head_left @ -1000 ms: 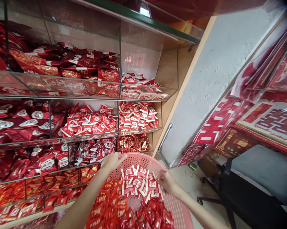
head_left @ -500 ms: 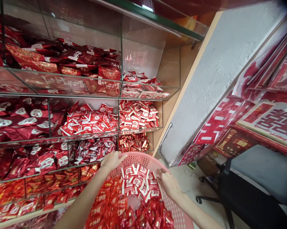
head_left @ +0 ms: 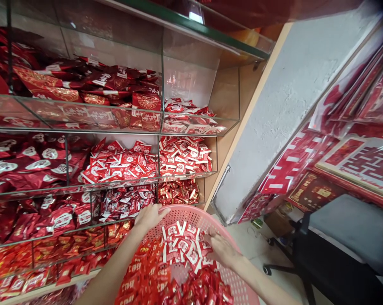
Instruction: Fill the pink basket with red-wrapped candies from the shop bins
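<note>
Pink plastic basket (head_left: 191, 213): perforated, at 6 o'clock in the view, far rim facing the glass-fronted shelving (head_left: 108, 132) that spreads from 8 to 12 o'clock; its near edge runs out of sight, so what bears its weight cannot be told; if only the hands steady it, a shift of either could tilt the load and spill it

Orange-red packets (head_left: 142, 269): gold-lettered, in close rows from 7 to 10 o'clock inside the basket; the left forearm passes just beside them, and a careless swing of it could break the rows

Red foil-wrapped sweets (head_left: 207, 288): heaped loosely around 5 o'clock; rounded and slick-looking, so a jolt could roll some onto the pink floor showing near the centre and mix the kinds

White-edged red packets (head_left: 180, 248): overlapping at mixed angles, towards 12 o'clock; a sideways push could send the upper ones sliding

Right hand (head_left: 223, 248): at 2 o'clock, about half open, fingers bent over the edge of those packets; whether it pinches one I cannot tell; dragging fingertips could cause that slide

Left hand (head_left: 149, 217): at 11 o'clock, closed over the rim, thumb stretched towards 12; a slackened hold could let the basket turn
</note>
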Available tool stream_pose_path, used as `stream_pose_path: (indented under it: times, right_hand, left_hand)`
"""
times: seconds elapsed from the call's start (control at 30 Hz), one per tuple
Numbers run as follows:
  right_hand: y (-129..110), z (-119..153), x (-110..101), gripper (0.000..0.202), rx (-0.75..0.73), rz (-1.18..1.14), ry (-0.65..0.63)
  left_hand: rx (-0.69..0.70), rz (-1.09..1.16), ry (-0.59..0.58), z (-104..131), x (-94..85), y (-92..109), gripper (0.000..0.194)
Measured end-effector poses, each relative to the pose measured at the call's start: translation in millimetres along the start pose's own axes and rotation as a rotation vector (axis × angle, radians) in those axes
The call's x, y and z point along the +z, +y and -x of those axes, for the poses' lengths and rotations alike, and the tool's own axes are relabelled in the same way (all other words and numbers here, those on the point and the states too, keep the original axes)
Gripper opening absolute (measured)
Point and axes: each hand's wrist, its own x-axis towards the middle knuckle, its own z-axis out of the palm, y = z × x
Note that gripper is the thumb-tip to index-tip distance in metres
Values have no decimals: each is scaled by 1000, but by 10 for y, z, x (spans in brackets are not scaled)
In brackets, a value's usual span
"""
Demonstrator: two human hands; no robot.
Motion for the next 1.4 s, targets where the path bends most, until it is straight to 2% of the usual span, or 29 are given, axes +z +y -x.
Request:
stream_pose_path:
  times: [0.2,0.33,0.53,0.63,0.77,0.9,1.0,1.17,1.4]
  right_hand:
    - [-14,-19,-23,37,27,115,-9]
    - [-34,-15,-72,30,24,126,-8]
    - [-125,-17,-171,38,74,132,-84]
    - [-176,-40,-394,40,10,81,-58]
    - [-355,-106,-973,25,-210,4,220]
    - [-683,-309,-1604,17,-402,23,471]
    - [-913,-564,-1893,13,-472,44,585]
    - [-1158,-886,-1997,20,-526,98,627]
    - [-1284,-981,-1974,14,-526,179,583]
  left_hand:
    - [-3,1,-7,25,-42,31,59]
    - [-2,-2,-9,27,-44,26,57]
    - [12,-7,15,10,8,-16,59]
    - [13,-5,18,5,26,-30,63]
    - [12,8,24,6,26,-31,65]
    - [4,14,24,11,14,-16,65]
    - [-14,17,18,19,3,0,64]
    - [-16,28,4,27,-8,12,64]
    - [-17,28,15,20,15,0,68]
